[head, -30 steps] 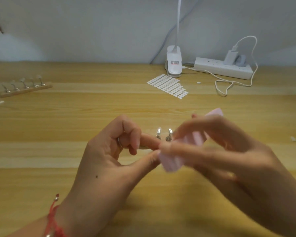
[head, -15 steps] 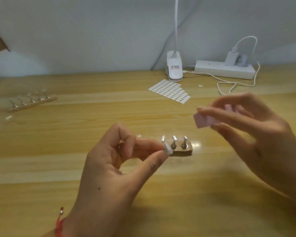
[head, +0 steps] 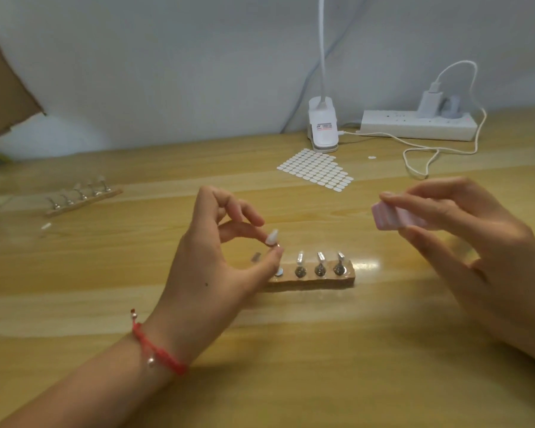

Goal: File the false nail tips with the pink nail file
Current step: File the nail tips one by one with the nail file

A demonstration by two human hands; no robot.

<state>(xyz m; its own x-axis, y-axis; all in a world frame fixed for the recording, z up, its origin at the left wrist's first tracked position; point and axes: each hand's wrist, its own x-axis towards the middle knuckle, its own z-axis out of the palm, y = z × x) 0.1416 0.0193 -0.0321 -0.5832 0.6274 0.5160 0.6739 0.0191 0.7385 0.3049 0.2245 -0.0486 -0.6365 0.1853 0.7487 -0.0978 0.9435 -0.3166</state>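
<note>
My left hand [head: 217, 264] pinches a small metal peg topped with a white false nail tip [head: 272, 236] between thumb and finger, just above the left part of a wooden nail stand [head: 346, 281]. Three metal pegs stand upright in that stand to the right of my fingers. My right hand [head: 464, 242] holds the pink nail file [head: 389, 217] off to the right, well apart from the nail tip, with its blunt end pointing left.
A second wooden stand [head: 81, 200] with several pegs lies at the far left. A sheet of white oval stickers [head: 315, 169], a white clip lamp base [head: 322, 126], a power strip [head: 417, 126] with a charger and a looped cable sit at the back. Cardboard leans at the upper left.
The file and nail tip were touching a second ago; my right hand has since drawn the file away to the right, and my left hand has lowered the tip toward the stand.
</note>
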